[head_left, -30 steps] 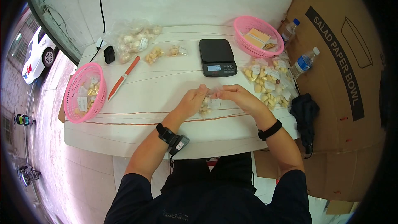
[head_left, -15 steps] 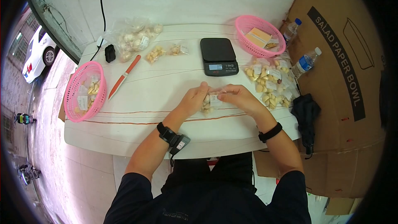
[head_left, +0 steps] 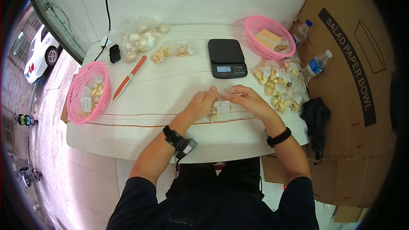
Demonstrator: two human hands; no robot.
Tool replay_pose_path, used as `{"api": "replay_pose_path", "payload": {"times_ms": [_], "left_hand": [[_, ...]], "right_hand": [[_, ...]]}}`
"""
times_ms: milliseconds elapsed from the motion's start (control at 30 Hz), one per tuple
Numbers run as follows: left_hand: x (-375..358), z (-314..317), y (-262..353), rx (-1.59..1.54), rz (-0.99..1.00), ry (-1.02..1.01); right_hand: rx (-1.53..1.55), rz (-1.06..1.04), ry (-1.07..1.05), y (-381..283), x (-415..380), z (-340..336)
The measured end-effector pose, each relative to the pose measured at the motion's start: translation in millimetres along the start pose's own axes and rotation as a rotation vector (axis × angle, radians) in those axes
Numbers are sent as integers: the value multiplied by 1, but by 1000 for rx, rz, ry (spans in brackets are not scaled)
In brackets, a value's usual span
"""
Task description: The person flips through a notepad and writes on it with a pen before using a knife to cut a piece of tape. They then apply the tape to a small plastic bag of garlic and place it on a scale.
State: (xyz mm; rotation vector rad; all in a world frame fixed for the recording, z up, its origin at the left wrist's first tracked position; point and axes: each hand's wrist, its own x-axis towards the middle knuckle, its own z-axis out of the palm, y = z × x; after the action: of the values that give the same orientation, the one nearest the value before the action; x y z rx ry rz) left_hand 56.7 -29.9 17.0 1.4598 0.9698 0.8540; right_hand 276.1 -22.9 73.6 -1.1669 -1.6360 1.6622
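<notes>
Between my two hands is a small clear bag of garlic cloves (head_left: 214,111) with a white label facing up. My left hand (head_left: 203,103) is closed on its upper left side, thumb pointing up. My right hand (head_left: 247,101) pinches the plastic at the top right of the bag. Just beyond them stands a black digital scale (head_left: 227,57), nothing on its plate, its display lit. Several filled bags of garlic cloves (head_left: 279,83) are piled to the right. Two more small bags (head_left: 162,54) lie farther back on the left.
A pink basket (head_left: 73,98) at the left edge holds bags; another pink basket (head_left: 266,53) holds a notebook. An orange-handled knife (head_left: 129,79) lies near a large bag of garlic bulbs (head_left: 136,40). Water bottles (head_left: 316,64), a black umbrella (head_left: 315,121) and a cardboard box (head_left: 353,81) flank the right.
My fingers have shifted slightly at the top of the bag, and its label shows more fully. The whole view has moved a little; nothing else has changed place.
</notes>
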Motion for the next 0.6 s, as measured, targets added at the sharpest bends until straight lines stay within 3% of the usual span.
{"api": "replay_pose_path", "payload": {"times_ms": [67,133,267,367,433,467,533,600], "left_hand": [[0,1,0,-2,66,48],[2,1,-1,-122,29,8],[-2,-4,3,-60,-93,-2],[0,-5,0,-127,-82,-76],[0,1,3,-185,47,-4],[0,1,4,-185,48,-4],[1,0,6,-322,24,18],[2,-1,3,-341,33,20]], "right_hand": [[-53,-23,73,1,-1,-1],[-31,-87,19,5,0,-3],[-46,-129,88,13,3,6],[-123,-201,234,13,5,14],[-23,-356,470,11,6,18],[-23,-357,470,9,3,17],[61,-96,372,-2,-7,15],[42,-76,331,0,-8,12]]}}
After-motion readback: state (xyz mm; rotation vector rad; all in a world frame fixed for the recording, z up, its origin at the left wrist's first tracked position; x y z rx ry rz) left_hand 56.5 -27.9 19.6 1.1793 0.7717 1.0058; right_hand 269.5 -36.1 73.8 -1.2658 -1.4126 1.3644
